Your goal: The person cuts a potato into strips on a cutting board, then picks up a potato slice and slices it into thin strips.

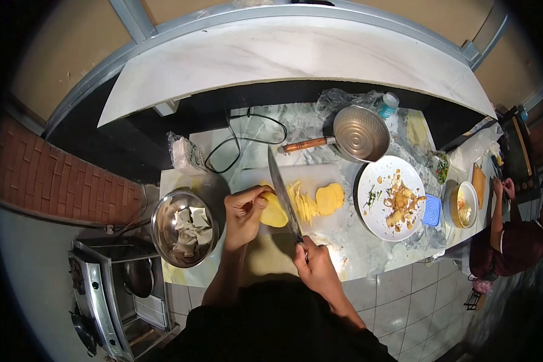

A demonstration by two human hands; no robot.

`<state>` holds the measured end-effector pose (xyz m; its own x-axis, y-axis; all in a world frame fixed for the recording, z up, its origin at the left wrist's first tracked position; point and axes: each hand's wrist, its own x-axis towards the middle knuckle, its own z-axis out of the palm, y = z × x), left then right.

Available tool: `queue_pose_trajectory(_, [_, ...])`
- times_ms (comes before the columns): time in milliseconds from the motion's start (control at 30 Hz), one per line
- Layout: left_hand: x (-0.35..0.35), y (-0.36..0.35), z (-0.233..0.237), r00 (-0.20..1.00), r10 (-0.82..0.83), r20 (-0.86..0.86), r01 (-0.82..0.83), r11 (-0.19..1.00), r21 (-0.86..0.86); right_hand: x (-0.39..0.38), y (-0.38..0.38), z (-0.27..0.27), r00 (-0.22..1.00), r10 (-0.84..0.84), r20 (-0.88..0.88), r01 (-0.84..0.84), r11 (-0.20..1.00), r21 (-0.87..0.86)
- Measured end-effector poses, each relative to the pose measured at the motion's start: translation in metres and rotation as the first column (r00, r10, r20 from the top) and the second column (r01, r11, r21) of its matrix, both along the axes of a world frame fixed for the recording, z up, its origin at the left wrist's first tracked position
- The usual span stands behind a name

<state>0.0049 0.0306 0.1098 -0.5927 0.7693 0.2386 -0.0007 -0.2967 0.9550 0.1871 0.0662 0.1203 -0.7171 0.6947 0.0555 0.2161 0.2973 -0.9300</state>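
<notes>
My left hand is closed round a yellow potato piece, its fingers and thumb at the piece's left side. A large knife is gripped by the handle in my right hand. Its blade points away from me and runs between the held piece and a heap of cut potato strips. Overlapping round potato slices lie right of the strips. Under all of this is a whitish translucent cutting board, partly covered by my hands.
A steel bowl of white chunks stands left. A wooden-handled pan sits behind the board, a white plate with peelings to the right. Beyond it are a blue lid and another bowl. A black cable lies behind; another person stands far right.
</notes>
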Motion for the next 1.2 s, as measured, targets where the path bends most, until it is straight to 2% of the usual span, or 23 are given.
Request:
queue_pose_trajectory(133, [0.0, -0.005, -0.003, 0.999, -0.039, -0.005, 0.038, 0.996, -0.075, -0.001, -0.001, 0.005, 1.0, -0.004, 0.009, 0.005, 1.0, -0.028])
queue_pose_trajectory(200, [0.005, -0.004, -0.001, 0.992, -0.096, -0.082, 0.088, 0.991, -0.101, -0.003, 0.004, 0.01, 1.0, -0.007, 0.013, 0.008, 0.999, -0.046])
queue_pose_trajectory(333, [0.004, 0.0, 0.001, 0.998, -0.041, -0.048, 0.038, 0.998, -0.057, -0.003, 0.002, 0.002, 1.0, -0.016, -0.019, 0.015, 1.0, -0.021])
queue_pose_trajectory(433, [0.0, -0.005, 0.0, 0.997, -0.078, -0.02, 0.076, 0.992, -0.099, 0.002, -0.001, 0.001, 1.0, 0.011, 0.005, -0.011, 0.997, -0.07])
queue_pose_trajectory(533, [-0.002, -0.003, 0.006, 0.994, -0.065, -0.086, 0.057, 0.994, -0.09, 0.002, 0.002, 0.004, 1.0, 0.008, 0.024, -0.007, 0.999, -0.053])
queue_pose_trajectory(633, [-0.004, -0.004, 0.012, 0.996, -0.062, -0.066, 0.058, 0.996, -0.064, -0.004, 0.003, 0.004, 1.0, 0.013, -0.009, -0.013, 1.0, 0.017])
queue_pose_trajectory(767, [-0.004, -0.004, 0.01, 0.998, -0.021, -0.061, 0.017, 0.998, -0.066, 0.002, -0.004, 0.002, 1.0, 0.011, -0.012, -0.012, 0.999, -0.051])
queue_pose_trajectory(800, [-0.005, -0.005, 0.01, 0.996, -0.026, -0.085, 0.018, 0.996, -0.09, 0.003, -0.004, 0.002, 1.0, 0.018, 0.012, -0.017, 0.995, -0.094])
queue_pose_trajectory(967, [0.004, -0.005, 0.014, 0.99, -0.087, -0.114, 0.066, 0.983, -0.172, 0.0, 0.002, 0.008, 1.0, -0.012, -0.008, 0.012, 0.998, -0.055])
queue_pose_trajectory(1033, [0.003, -0.004, 0.007, 0.992, -0.054, -0.116, 0.039, 0.991, -0.128, -0.004, 0.003, 0.007, 0.998, -0.042, -0.039, 0.042, 0.999, -0.017])
queue_pose_trajectory(1133, [-0.003, -0.004, 0.006, 0.994, -0.023, -0.103, 0.016, 0.997, -0.072, 0.002, 0.002, 0.001, 1.0, 0.017, -0.001, -0.017, 0.997, -0.076])
queue_pose_trajectory(1200, [-0.003, -0.009, 0.007, 0.988, -0.116, -0.102, 0.094, 0.975, -0.2, 0.006, -0.002, -0.002, 1.0, 0.018, 0.005, -0.017, 0.994, -0.105])
